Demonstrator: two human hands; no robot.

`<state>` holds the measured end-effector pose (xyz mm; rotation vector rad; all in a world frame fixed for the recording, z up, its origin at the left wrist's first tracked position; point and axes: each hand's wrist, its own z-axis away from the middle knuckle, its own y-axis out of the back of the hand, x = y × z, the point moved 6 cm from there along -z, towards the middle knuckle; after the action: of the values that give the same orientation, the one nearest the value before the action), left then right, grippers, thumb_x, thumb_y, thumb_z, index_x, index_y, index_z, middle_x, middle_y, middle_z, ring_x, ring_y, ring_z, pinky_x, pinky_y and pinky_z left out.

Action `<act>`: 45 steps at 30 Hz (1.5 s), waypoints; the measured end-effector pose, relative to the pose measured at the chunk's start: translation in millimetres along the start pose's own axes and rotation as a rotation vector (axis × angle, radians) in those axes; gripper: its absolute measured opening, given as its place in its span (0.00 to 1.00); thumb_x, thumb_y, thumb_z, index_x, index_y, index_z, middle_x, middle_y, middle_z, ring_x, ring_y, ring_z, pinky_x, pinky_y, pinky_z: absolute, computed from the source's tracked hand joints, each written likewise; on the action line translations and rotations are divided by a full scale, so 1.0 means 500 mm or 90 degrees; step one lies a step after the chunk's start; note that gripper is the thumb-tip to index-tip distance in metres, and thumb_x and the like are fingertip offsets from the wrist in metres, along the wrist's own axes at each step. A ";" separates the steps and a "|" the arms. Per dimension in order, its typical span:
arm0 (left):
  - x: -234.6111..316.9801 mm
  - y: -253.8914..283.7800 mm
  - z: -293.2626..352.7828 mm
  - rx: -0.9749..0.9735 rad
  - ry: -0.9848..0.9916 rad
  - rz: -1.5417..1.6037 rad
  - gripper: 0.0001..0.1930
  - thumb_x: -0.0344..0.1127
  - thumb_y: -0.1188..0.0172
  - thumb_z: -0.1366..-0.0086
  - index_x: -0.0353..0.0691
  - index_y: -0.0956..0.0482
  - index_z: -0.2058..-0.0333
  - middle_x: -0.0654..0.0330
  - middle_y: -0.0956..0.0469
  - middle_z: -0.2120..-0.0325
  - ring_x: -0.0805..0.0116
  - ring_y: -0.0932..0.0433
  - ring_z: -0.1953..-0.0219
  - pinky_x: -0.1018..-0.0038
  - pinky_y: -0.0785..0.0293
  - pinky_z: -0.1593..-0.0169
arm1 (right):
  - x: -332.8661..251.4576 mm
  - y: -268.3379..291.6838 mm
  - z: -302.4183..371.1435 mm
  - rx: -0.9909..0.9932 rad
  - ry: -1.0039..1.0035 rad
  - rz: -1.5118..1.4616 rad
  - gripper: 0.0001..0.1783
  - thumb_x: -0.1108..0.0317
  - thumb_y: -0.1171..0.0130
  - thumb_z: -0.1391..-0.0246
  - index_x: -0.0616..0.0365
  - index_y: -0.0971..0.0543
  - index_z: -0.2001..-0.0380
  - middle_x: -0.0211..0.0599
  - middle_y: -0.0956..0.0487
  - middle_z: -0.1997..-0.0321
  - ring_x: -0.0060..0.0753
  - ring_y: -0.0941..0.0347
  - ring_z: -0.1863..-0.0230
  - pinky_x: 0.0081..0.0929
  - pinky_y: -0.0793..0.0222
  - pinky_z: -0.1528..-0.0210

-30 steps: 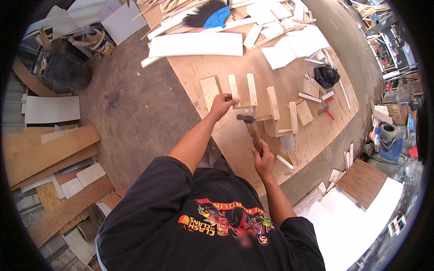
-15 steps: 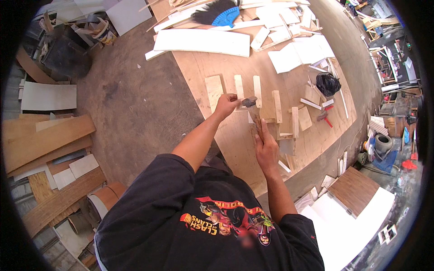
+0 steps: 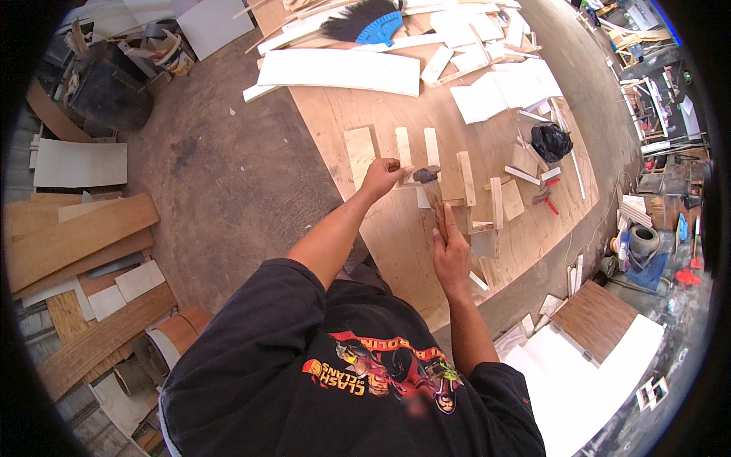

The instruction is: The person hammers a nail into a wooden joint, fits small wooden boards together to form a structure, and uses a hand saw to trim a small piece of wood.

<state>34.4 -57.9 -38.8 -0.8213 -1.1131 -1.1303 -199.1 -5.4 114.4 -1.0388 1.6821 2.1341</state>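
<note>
My right hand (image 3: 451, 257) is wrapped round the handle of a hammer (image 3: 435, 199), its dark head raised over the work table. Beside that head, my left hand (image 3: 383, 178) pinches at the end of an upright pale wood strip (image 3: 403, 145); whatever is between the fingertips is too small to make out. A second strip (image 3: 432, 145) stands just to the right, and a wider wood block (image 3: 359, 152) lies to the left. More wood pieces (image 3: 466, 179), joined in a small frame, sit to the right of the hammer.
Across the plywood table top (image 3: 320, 114) lie a long white board (image 3: 339, 72), a blue brush (image 3: 379, 29), white sheets (image 3: 506, 87), a black plastic bag (image 3: 551, 142) and red-handled pliers (image 3: 546, 198). Planks (image 3: 84, 236) are piled on the left; a white panel (image 3: 601, 381) lies at lower right.
The hammer head has shifted slightly right, away from my left fingertips. My left hand stays nearly in place, still pinched.
</note>
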 end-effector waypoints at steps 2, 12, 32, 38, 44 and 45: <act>0.002 -0.003 0.001 0.003 0.002 -0.010 0.18 0.40 0.31 0.37 0.29 0.15 0.58 0.56 0.14 0.67 0.71 0.19 0.65 0.72 0.24 0.58 | 0.002 -0.002 0.002 0.006 0.002 -0.010 0.33 0.66 0.43 0.35 0.40 0.36 0.28 0.59 0.19 0.57 0.63 0.20 0.56 0.51 0.26 0.55; -0.029 0.001 0.012 0.089 -0.062 0.055 0.13 0.38 0.31 0.37 0.30 0.15 0.67 0.62 0.19 0.78 0.78 0.27 0.76 0.77 0.32 0.71 | -0.019 -0.009 -0.002 -0.028 0.044 0.025 0.36 0.67 0.44 0.35 0.39 0.40 0.26 0.52 0.19 0.59 0.59 0.21 0.58 0.52 0.27 0.57; -0.055 -0.001 0.003 0.075 -0.041 0.063 0.12 0.30 0.35 0.37 0.25 0.16 0.59 0.58 0.15 0.68 0.75 0.19 0.67 0.76 0.24 0.62 | -0.037 -0.015 0.002 -0.061 0.036 0.202 0.35 0.66 0.45 0.34 0.38 0.40 0.26 0.50 0.22 0.65 0.60 0.21 0.66 0.53 0.26 0.65; -0.028 -0.005 0.009 0.039 -0.018 0.065 0.12 0.29 0.36 0.37 0.25 0.16 0.59 0.58 0.15 0.68 0.75 0.19 0.67 0.76 0.24 0.62 | -0.063 0.013 0.003 0.042 0.115 0.073 0.36 0.66 0.44 0.35 0.39 0.40 0.26 0.50 0.22 0.67 0.61 0.21 0.67 0.54 0.25 0.65; -0.045 -0.001 -0.008 0.055 -0.043 0.028 0.12 0.29 0.35 0.37 0.25 0.16 0.58 0.58 0.14 0.67 0.75 0.19 0.66 0.76 0.24 0.61 | -0.049 -0.001 -0.003 -0.034 0.069 0.167 0.36 0.65 0.44 0.35 0.41 0.41 0.26 0.51 0.22 0.66 0.61 0.21 0.67 0.55 0.25 0.65; -0.052 -0.003 -0.008 0.056 -0.045 0.041 0.12 0.28 0.35 0.37 0.25 0.16 0.58 0.58 0.14 0.67 0.75 0.19 0.67 0.76 0.24 0.61 | -0.052 -0.001 -0.001 -0.036 0.069 0.166 0.36 0.65 0.44 0.35 0.41 0.41 0.26 0.51 0.22 0.66 0.61 0.21 0.67 0.55 0.25 0.65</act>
<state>33.0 -55.1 -64.7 -0.8286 -1.1784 -0.9983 -179.8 0.5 130.8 -1.0152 1.9121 2.3342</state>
